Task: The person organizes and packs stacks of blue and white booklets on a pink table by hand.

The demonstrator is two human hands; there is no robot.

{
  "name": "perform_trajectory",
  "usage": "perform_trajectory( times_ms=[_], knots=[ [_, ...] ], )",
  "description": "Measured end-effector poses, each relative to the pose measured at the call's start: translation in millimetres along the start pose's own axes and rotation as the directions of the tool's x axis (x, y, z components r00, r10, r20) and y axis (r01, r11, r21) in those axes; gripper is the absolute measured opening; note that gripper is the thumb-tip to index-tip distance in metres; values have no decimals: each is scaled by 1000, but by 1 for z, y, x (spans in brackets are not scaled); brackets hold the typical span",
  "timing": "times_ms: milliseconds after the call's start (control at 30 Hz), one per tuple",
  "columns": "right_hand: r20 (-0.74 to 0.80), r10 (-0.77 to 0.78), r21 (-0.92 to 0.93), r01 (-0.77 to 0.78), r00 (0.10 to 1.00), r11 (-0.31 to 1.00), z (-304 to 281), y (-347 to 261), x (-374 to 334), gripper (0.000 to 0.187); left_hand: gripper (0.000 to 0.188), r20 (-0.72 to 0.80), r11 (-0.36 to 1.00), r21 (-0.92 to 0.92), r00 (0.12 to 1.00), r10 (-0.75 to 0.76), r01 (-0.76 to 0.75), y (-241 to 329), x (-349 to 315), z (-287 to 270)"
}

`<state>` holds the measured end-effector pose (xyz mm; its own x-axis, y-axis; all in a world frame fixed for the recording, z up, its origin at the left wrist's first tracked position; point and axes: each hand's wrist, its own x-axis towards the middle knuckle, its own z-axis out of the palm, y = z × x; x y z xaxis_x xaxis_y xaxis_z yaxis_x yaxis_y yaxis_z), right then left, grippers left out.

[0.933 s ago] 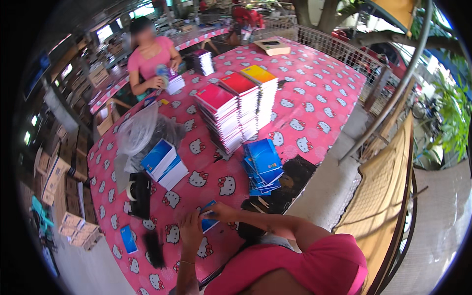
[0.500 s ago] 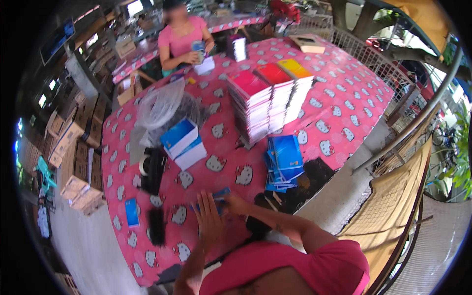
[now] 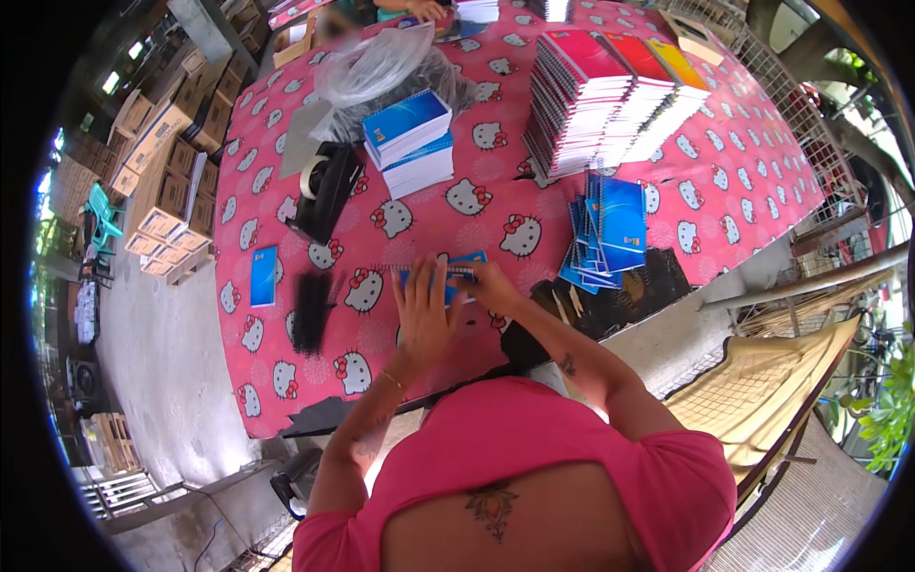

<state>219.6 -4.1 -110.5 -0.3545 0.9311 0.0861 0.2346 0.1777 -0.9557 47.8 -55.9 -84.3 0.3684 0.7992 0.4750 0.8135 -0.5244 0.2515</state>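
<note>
A small blue notebook (image 3: pixel 467 258) lies at the near edge of the table, with a dark wire spiral (image 3: pixel 386 267) along it that sticks out to the left. My left hand (image 3: pixel 424 310) rests flat across the notebook, fingers stretched. At the notebook's right end, my right hand (image 3: pixel 491 286) has its fingers closed on the spiral's end; the fingertips are partly hidden. To the right is a loose pile of blue notebooks (image 3: pixel 620 224). Dark spiral wires (image 3: pixel 310 315) lie in a bunch left of my hands, beside a single blue cover (image 3: pixel 264 276).
A black tape dispenser (image 3: pixel 329 195) stands left of stacked blue-covered books (image 3: pixel 405 129). Behind them sits a clear plastic bag (image 3: pixel 381 76). Tall stacks of red and yellow spiral notebooks (image 3: pixel 581 124) rise at the right. Cartons (image 3: pixel 176 191) fill the left floor. Another person's hand (image 3: pixel 426 10) shows at the far edge.
The view has tipped down, so the table sits higher in the picture and the other person is mostly out of it. My hands stay on the notebook, whose spiral now shows more plainly.
</note>
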Motion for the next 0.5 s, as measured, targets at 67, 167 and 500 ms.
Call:
perform_trajectory(
  times_ms=[67, 167, 500],
  knots=[
    [12, -3, -38, 4, 1000, 999, -1, 1, 0, 31, 46, 80, 1000, 16, 997, 7, -8, -15, 32, -13],
    [61, 4, -80, 1, 998, 997, -4, 0, 0, 32, 27, 75, 993, -109, 996, 53, -45, -26, 36, -15],
    [-62, -150, -69, 145, 987, 987, -26, -27, -13, 36, 20, 4, 984, -171, 999, 51, -50, -19, 34, -8]
  ],
)
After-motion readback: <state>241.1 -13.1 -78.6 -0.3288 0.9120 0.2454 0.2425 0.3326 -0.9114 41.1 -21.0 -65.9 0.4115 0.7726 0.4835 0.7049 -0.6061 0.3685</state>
